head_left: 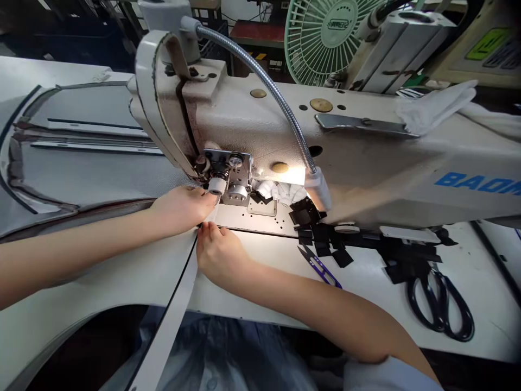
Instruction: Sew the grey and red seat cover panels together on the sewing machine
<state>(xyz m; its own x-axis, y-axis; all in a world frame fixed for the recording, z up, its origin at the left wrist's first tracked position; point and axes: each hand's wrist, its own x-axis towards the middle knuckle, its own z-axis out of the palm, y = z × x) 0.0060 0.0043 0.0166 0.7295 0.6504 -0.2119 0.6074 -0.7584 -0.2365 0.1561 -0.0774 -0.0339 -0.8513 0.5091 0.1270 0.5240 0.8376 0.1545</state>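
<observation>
A white strip point(167, 331) with a black edge runs up from my lap over the table edge towards the sewing machine's needle area point(234, 190). My right hand point(222, 252) is closed, its bent fingers pinching the strip just in front of the machine bed. Just beyond it, my left hand point(183, 207) is closed at the strip's upper end, beside the needle area; its fingertips are partly hidden. Under and behind my left forearm lies a large grey mesh fabric piece point(93, 171) with dark bound edges and zipper-like strips.
Purple thread snips point(321, 269), black-handled scissors point(442, 304) and several black fabric pieces point(321, 239) lie on the right. A flexible lamp point(317, 187) lights the bed. A green fan point(331, 38) stands behind the machine arm, with a white cloth point(437, 106) on top.
</observation>
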